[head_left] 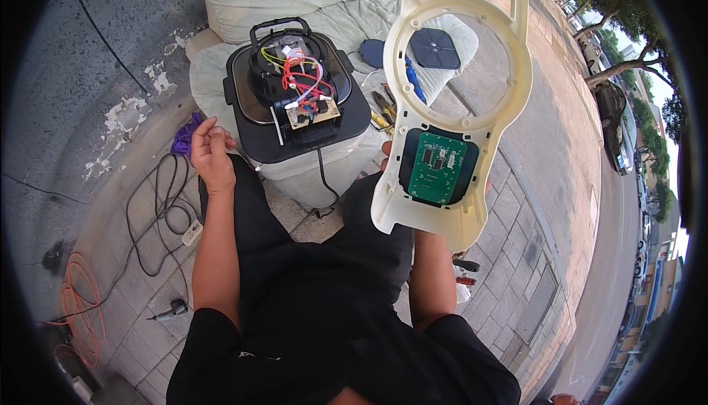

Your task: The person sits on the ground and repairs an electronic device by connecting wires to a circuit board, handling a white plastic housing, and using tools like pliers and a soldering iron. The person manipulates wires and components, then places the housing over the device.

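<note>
My right hand (386, 151) grips a cream plastic housing (507, 80) from behind, mostly hidden by it. This housing has a round opening, a handle loop at its far end and a green circuit board (436, 169) on its inner side. My left hand (213, 156) is raised with loosely bent fingers and nothing visible in it, beside a purple cloth (186, 135). Between the hands stands a dark, squarish appliance (254, 139) with its inside uncovered. Red, white and yellow-green wires (299, 73) run over it to a small tan circuit board (313, 113).
Blue-handled tool (414, 80), pliers (383, 106) and a dark square plate (435, 49) lie beyond the appliance. A power strip (192, 233), black cable (133, 235), orange cord (77, 309) and soldering iron (171, 310) lie on the paving at left. Red-handled tool (465, 281) lies near my right forearm.
</note>
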`<state>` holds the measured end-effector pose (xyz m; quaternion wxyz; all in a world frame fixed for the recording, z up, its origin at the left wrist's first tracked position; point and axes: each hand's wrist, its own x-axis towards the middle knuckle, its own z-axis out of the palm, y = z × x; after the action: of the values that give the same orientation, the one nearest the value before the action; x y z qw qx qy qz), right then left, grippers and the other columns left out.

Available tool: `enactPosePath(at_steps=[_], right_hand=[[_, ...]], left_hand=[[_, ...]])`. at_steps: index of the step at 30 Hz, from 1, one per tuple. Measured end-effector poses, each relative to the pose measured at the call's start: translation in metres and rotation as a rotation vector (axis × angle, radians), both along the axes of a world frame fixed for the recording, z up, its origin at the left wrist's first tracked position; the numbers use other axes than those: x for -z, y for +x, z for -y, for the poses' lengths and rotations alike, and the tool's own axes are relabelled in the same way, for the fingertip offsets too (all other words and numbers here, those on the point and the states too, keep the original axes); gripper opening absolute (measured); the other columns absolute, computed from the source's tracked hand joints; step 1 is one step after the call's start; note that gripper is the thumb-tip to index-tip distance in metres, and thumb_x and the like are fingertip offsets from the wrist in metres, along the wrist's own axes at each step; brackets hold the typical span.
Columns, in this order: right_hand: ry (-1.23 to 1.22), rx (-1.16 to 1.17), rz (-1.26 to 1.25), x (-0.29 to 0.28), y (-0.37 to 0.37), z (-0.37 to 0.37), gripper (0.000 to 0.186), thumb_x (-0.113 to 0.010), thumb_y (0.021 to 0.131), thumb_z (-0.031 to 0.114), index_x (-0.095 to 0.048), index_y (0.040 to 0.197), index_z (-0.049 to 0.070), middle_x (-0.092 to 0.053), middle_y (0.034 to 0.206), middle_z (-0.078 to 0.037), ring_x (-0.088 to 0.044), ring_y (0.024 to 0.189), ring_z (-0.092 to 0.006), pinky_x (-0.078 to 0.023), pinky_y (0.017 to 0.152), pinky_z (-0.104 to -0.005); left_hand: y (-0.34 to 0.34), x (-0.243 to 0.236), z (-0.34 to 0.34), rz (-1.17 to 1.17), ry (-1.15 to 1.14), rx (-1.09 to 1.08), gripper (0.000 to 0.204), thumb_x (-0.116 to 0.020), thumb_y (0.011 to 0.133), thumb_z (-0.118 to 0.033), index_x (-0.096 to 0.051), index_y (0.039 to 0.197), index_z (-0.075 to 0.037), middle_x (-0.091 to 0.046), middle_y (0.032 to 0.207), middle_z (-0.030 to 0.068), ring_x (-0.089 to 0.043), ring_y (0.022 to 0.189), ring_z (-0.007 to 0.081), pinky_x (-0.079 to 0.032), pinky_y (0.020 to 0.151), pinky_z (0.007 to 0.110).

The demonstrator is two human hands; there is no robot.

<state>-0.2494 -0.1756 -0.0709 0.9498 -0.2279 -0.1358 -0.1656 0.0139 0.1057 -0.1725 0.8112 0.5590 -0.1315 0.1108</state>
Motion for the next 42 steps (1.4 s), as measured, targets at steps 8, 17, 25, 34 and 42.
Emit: enactPosePath(at_steps=[8,17,25,34,42], right_hand=[[-0.020,-0.103,0.016,-0.007,0.014,-0.005,0.136,-0.079,0.066,0.079,-0.028,0.160,-0.005,-0.041,0.148,-0.046,-0.056,0.128,-0.0582,-0.055,0.101,-0.0636],[0.166,0.191,-0.102,0.009,-0.006,0.003,0.101,-0.064,0.084,0.072,-0.043,0.156,0.004,-0.055,0.146,-0.026,-0.060,0.128,-0.0412,-0.053,0.106,-0.0553],[0.047,0.187,-0.060,0.019,-0.006,0.007,0.097,-0.063,0.088,0.070,-0.043,0.156,0.005,-0.055,0.149,-0.023,-0.060,0.130,-0.0388,-0.052,0.109,-0.0540],[0.028,0.251,-0.039,0.034,-0.012,0.013,0.092,-0.061,0.092,0.068,-0.044,0.157,0.006,-0.055,0.152,-0.019,-0.059,0.133,-0.0360,-0.050,0.112,-0.0526],[0.025,0.257,-0.057,0.030,-0.014,0.009,0.090,-0.060,0.093,0.068,-0.044,0.157,0.006,-0.056,0.152,-0.018,-0.059,0.133,-0.0354,-0.050,0.112,-0.0522]], left_hand=[[-0.003,-0.005,-0.001,-0.030,0.008,0.006,0.025,-0.059,0.101,-0.006,-0.061,0.124,0.004,-0.065,0.087,0.0061,-0.061,0.071,0.0115,-0.052,0.068,0.026],[-0.001,0.000,-0.002,-0.024,-0.001,-0.012,0.026,-0.061,0.103,-0.008,-0.062,0.126,0.004,-0.065,0.087,0.0055,-0.060,0.072,0.0109,-0.052,0.068,0.026],[-0.001,0.000,-0.003,-0.026,-0.018,-0.006,0.027,-0.062,0.103,-0.010,-0.062,0.126,0.003,-0.066,0.088,0.0054,-0.061,0.073,0.0108,-0.052,0.068,0.026],[0.001,0.004,-0.004,0.005,-0.012,0.001,0.027,-0.061,0.104,-0.011,-0.062,0.127,0.003,-0.065,0.089,0.0051,-0.061,0.073,0.0104,-0.050,0.067,0.025],[0.003,0.004,-0.004,0.031,-0.009,0.022,0.027,-0.060,0.105,-0.011,-0.060,0.128,0.003,-0.064,0.089,0.0045,-0.060,0.074,0.0100,-0.050,0.068,0.025]])
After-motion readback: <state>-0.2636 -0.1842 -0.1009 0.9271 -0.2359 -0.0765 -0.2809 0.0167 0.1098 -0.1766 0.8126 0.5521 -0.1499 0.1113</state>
